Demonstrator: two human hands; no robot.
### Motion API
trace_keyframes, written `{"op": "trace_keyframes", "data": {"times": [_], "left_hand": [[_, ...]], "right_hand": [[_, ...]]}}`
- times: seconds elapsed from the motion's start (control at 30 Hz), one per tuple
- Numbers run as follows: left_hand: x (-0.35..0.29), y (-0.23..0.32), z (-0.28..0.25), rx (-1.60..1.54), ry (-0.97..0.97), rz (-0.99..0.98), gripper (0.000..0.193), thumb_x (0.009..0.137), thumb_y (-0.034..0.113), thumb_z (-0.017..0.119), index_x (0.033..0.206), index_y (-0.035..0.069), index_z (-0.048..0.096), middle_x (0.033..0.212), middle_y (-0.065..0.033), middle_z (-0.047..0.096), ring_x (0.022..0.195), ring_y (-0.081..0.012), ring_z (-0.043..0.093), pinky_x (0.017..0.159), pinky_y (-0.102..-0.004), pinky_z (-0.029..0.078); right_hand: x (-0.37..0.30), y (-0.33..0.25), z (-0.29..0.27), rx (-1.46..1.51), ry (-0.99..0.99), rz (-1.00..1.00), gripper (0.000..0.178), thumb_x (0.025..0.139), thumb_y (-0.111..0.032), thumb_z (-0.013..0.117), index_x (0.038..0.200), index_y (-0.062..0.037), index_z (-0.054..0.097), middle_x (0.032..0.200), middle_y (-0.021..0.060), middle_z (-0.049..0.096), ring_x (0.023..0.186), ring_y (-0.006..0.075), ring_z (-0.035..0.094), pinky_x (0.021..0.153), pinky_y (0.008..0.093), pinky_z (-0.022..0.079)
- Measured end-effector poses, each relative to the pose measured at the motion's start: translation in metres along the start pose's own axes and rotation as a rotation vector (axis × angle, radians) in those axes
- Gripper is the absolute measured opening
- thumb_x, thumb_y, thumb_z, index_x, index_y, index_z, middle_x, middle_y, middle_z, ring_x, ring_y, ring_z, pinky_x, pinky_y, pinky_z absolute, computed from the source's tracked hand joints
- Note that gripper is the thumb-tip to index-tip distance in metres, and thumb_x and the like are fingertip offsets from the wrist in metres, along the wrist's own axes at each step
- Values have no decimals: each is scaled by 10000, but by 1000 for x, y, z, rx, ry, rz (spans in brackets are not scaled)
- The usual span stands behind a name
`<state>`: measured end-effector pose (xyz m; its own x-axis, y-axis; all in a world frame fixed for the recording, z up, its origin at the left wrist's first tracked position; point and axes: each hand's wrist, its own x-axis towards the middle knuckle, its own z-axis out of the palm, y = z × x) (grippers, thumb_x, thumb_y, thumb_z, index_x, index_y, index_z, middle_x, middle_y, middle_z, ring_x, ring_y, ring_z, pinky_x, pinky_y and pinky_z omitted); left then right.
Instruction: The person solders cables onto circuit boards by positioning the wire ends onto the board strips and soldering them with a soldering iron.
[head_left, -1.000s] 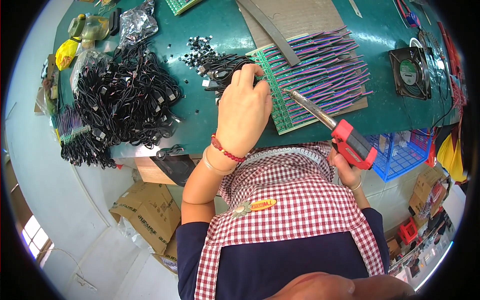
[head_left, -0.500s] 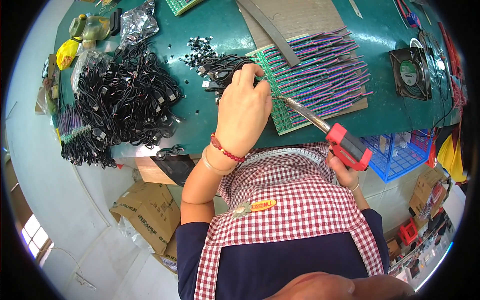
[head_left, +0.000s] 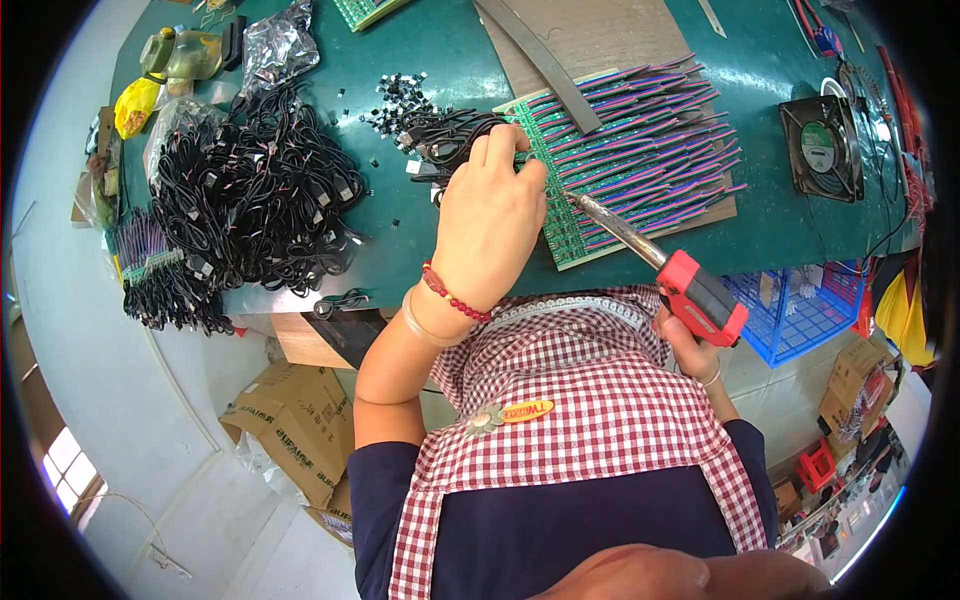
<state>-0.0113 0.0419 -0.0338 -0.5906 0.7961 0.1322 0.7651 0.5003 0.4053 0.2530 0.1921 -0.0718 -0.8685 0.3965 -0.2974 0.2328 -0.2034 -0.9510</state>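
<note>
My left hand [head_left: 490,225] is over the left edge of a panel of green circuit boards [head_left: 562,225], its fingers pinched together. What they grip is hidden beneath the hand. A bundle of black USB cables [head_left: 445,140] lies just beyond and left of those fingers. My right hand [head_left: 692,348] is closed round the red and black handle of a soldering iron [head_left: 700,298]. Its metal barrel slants up and left, and the tip sits over the boards, a little right of my left fingers. Rows of thin multicoloured wires [head_left: 650,150] stretch right from the panel.
A flat metal strip [head_left: 540,65] lies across the panel and a brown board [head_left: 620,30]. A large heap of black cables [head_left: 260,190] and small black connectors [head_left: 400,100] are at left. A fan [head_left: 822,147] stands at right, above a blue crate [head_left: 790,315].
The soldering iron has shifted slightly right, its tip now farther from my left fingers. My left hand stays nearly in place; its forearm has swung slightly left.
</note>
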Motion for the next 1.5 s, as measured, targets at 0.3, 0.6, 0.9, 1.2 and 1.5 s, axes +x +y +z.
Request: {"op": "trace_keyframes", "data": {"times": [0.3,0.6,0.9,1.2,1.5], "left_hand": [[0,1,1,-2,7,2,64,708,25,639,751,19,592,1010,-107,522,897,-277,547,724,-359,501],[-3,1,3,32,29,-17,82,694,17,639,757,11,586,1013,-105,527,889,-277,543,725,-359,500],[-29,7,-12,-156,132,-79,306,687,41,657,980,66,575,1154,-107,512,1002,-270,532,887,-393,409],[-159,-74,-76,403,187,-773,185,739,-13,584,913,49,583,942,-120,541,918,-309,515,768,-420,423],[-157,-73,-45,32,150,-423,164,734,-32,597,867,17,514,903,-115,563,862,-288,533,769,-366,429]], "right_hand": [[0,3,1,-1,20,-27,176,808,-3,620,981,20,597,793,36,585,703,116,538,648,276,438],[12,-10,11,151,-1,-147,282,851,-67,567,1100,60,525,731,57,551,632,130,512,587,284,426],[20,-20,26,204,86,-178,375,878,-189,533,1148,48,427,616,35,427,521,123,409,483,261,362],[37,-33,20,182,54,-239,333,899,-168,477,1146,45,411,621,41,429,523,119,407,471,257,371],[41,-46,35,239,33,-310,318,901,-130,473,1165,34,406,620,38,425,520,115,395,478,251,365]]}}
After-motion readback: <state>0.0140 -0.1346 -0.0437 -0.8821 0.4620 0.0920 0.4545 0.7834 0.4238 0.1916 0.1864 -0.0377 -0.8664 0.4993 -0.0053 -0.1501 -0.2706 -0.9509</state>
